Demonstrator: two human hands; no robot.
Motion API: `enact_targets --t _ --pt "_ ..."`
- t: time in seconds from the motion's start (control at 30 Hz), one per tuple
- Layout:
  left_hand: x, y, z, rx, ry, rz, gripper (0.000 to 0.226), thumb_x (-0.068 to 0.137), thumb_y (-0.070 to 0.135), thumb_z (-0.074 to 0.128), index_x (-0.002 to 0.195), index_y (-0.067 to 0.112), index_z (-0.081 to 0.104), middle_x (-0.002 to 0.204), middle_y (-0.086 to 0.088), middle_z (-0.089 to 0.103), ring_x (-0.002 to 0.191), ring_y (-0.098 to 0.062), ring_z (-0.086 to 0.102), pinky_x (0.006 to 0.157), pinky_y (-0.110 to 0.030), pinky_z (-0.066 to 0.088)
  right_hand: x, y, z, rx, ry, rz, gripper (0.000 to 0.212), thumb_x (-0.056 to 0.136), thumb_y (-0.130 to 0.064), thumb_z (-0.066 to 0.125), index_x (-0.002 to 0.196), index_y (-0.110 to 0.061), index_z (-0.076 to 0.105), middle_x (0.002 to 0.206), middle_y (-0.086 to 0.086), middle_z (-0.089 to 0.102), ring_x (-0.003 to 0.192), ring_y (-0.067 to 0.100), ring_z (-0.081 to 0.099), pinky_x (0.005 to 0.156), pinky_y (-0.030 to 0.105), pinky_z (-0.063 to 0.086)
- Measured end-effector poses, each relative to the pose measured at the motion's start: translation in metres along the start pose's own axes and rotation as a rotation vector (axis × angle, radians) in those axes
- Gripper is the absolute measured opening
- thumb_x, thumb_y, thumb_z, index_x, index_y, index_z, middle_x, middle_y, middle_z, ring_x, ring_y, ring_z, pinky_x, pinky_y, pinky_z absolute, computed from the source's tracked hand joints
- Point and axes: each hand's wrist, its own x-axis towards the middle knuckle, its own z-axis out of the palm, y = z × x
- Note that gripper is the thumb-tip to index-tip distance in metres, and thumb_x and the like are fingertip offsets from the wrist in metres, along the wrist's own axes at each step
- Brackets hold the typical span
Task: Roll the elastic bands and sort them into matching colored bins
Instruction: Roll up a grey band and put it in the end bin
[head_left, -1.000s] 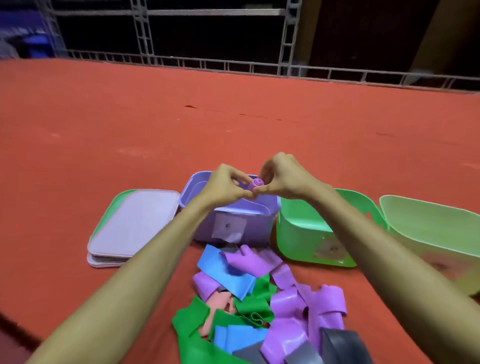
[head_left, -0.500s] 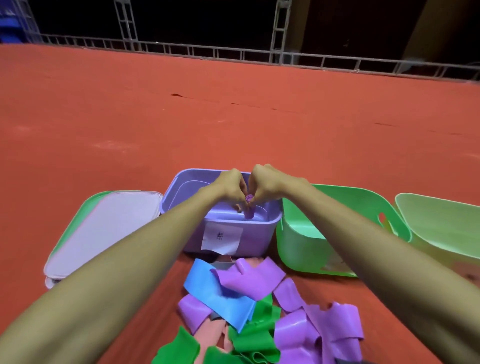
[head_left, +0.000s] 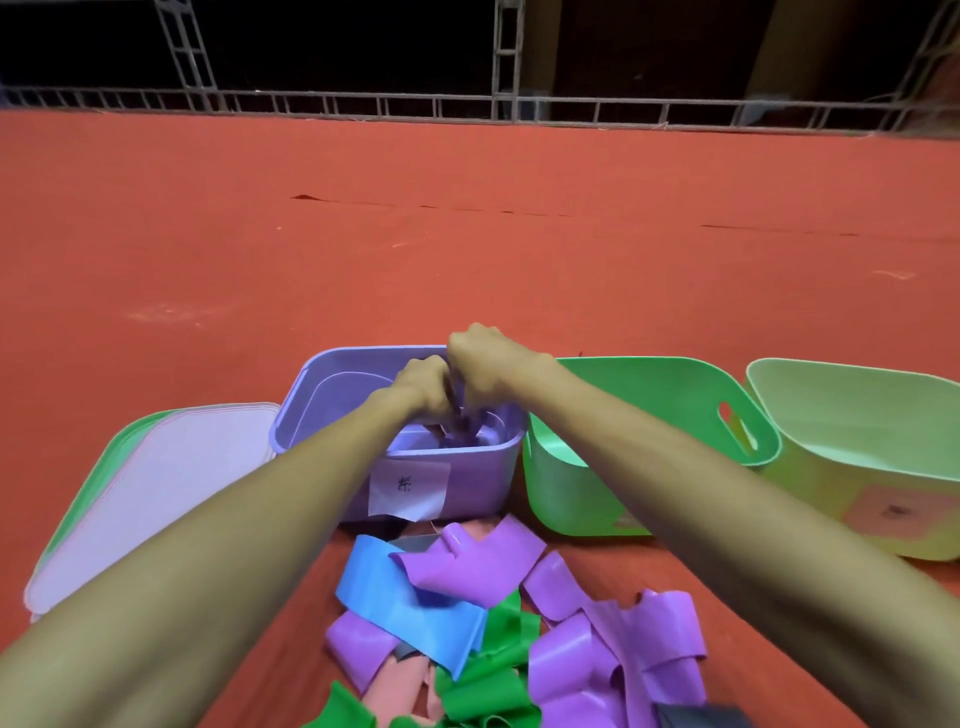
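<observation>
Left hand (head_left: 423, 387) and right hand (head_left: 480, 364) touching inside purple bin (head_left: 483, 483), fingers curled under, grip hidden so cannot tell, loose bands (head_left: 467, 566) just in front

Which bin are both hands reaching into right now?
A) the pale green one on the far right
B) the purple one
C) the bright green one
B: the left hand and right hand meet, fingers curled, inside the rim of the purple bin.

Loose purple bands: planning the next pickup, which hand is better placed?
Right hand, probably: it and the left hand meet over the purple bin, but most loose purple bands lie nearer the right forearm.
</observation>
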Motion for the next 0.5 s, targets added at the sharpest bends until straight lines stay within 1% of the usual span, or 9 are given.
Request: enact_targets --t 0.03,0.07,0.13,0.2,0.27,0.3,0.4,0.47,0.5 --pt "0.000 -0.001 0.000 -0.006 -0.012 -0.001 0.015 0.067 0.001 0.085 0.082 0.003 0.081 0.079 -0.006 0.079 0.067 -0.022 0.078 0.078 -0.033 0.064 -0.009 0.003 -0.006 0.058 0.092 0.001 0.036 0.071 -0.022 0.083 0.068 -0.018 0.048 0.070 0.007 0.053 0.077 0.036 0.058 0.063 0.035 0.043" --pt "0.000 -0.002 0.001 -0.008 -0.026 0.000 0.014 0.069 0.003 0.086 0.082 0.001 0.081 0.080 -0.008 0.080 0.069 -0.022 0.078 0.081 -0.033 0.063 -0.022 0.006 -0.013 0.120 0.192 -0.001 0.030 0.072 -0.025 0.080 0.069 -0.018 0.051 0.072 0.009 0.059 0.080 0.038 0.062 0.066 0.035 0.047" --pt "-0.002 -0.003 0.001 -0.032 -0.058 0.018 0.014 0.070 0.006 0.091 0.081 0.003 0.083 0.078 -0.008 0.079 0.072 -0.023 0.079 0.084 -0.033 0.063 -0.058 0.015 -0.023 0.227 0.398 -0.011 0.018 0.074 -0.028 0.079 0.075 -0.013 0.068 0.075 0.008 0.073 0.080 0.035 0.070 0.071 0.035 0.054" --pt "-0.007 -0.002 0.000 -0.031 -0.061 0.043 0.011 0.071 0.008 0.092 0.077 0.008 0.083 0.076 -0.006 0.079 0.071 -0.021 0.078 0.083 -0.031 0.063 -0.105 0.027 -0.027 0.330 0.598 -0.002 0.017 0.076 -0.029 0.081 0.081 -0.013 0.079 0.070 0.000 0.077 0.070 0.020 0.074 0.069 0.029 0.056" --pt "-0.013 -0.002 -0.003 -0.038 -0.050 0.045 0.009 0.073 0.010 0.092 0.076 0.010 0.084 0.077 -0.007 0.079 0.071 -0.021 0.078 0.082 -0.032 0.064 -0.156 0.039 -0.025 0.431 0.756 0.059 0.018 0.078 -0.031 0.082 0.079 -0.014 0.080 0.066 -0.005 0.076 0.061 0.005 0.071 0.063 0.021 0.052" --pt "-0.018 -0.001 -0.006 -0.049 -0.041 0.045 0.009 0.073 0.010 0.092 0.076 0.011 0.084 0.078 -0.007 0.079 0.072 -0.021 0.079 0.082 -0.033 0.064 -0.181 0.046 -0.020 0.461 0.799 0.104 0.016 0.079 -0.031 0.082 0.078 -0.015 0.080 0.065 -0.006 0.075 0.059 0.001 0.070 0.061 0.019 0.051" --pt "-0.041 0.007 -0.015 -0.059 0.044 0.064 0.009 0.075 0.008 0.089 0.072 0.013 0.083 0.073 -0.005 0.078 0.072 -0.021 0.079 0.082 -0.031 0.062 -0.238 0.062 0.006 0.525 0.813 0.238 0.010 0.080 -0.025 0.085 0.076 -0.016 0.081 0.065 -0.007 0.075 0.058 -0.003 0.068 0.059 0.015 0.051" --pt "-0.064 0.018 -0.017 -0.101 0.200 0.124 0.009 0.077 0.006 0.086 0.075 0.014 0.081 0.068 -0.005 0.077 0.068 -0.020 0.078 0.080 -0.034 0.062 -0.269 0.067 0.030 0.572 0.719 0.312 0.009 0.081 -0.021 0.087 0.076 -0.016 0.082 0.067 -0.009 0.076 0.060 -0.003 0.069 0.060 0.016 0.053" --pt "-0.078 0.025 -0.015 -0.149 0.303 0.171 0.008 0.078 0.007 0.084 0.077 0.014 0.081 0.067 -0.004 0.076 0.066 -0.018 0.077 0.076 -0.035 0.063 -0.283 0.068 0.044 0.591 0.640 0.344 0.009 0.081 -0.022 0.087 0.076 -0.017 0.082 0.068 -0.010 0.076 0.061 -0.003 0.069 0.061 0.018 0.053"
